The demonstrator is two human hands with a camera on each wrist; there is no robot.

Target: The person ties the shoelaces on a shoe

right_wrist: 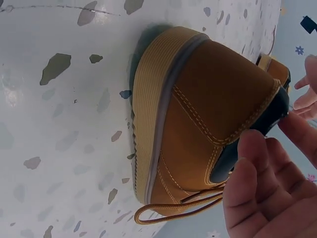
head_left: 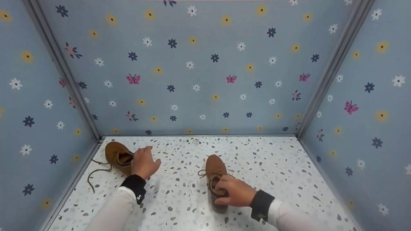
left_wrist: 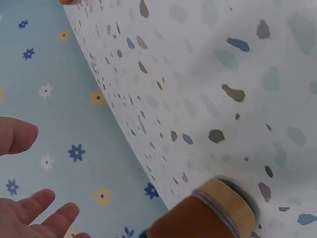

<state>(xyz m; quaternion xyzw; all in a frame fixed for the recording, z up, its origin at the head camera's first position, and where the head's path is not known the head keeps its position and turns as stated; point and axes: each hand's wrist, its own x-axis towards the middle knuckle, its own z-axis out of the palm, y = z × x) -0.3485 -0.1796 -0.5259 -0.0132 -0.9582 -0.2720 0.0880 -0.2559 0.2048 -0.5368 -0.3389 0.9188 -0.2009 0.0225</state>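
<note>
On the right side of the floor stands a brown lace-up shoe [head_left: 215,163], its lace tied in a bow and its toe toward the back wall. My right hand [head_left: 237,191] holds it at the dark-lined collar, fingers bent at the opening and thumb by the heel; the right wrist view shows the fingertips [right_wrist: 253,148] at the collar edge. The matching shoe [head_left: 113,151] sits at the back left, its lace trailing loose. Beside its opening is my left hand [head_left: 145,163], fingers spread with nothing between them. That hand partly hides the shoe's near side in the head view.
Speckled white floor [head_left: 179,179] lies between the two shoes. Blue flowered panels rise at the back [head_left: 205,73], left [head_left: 29,106] and right [head_left: 362,128], with grey metal strips [head_left: 334,67] at the corners. The loose lace [head_left: 91,176] reaches toward the left panel.
</note>
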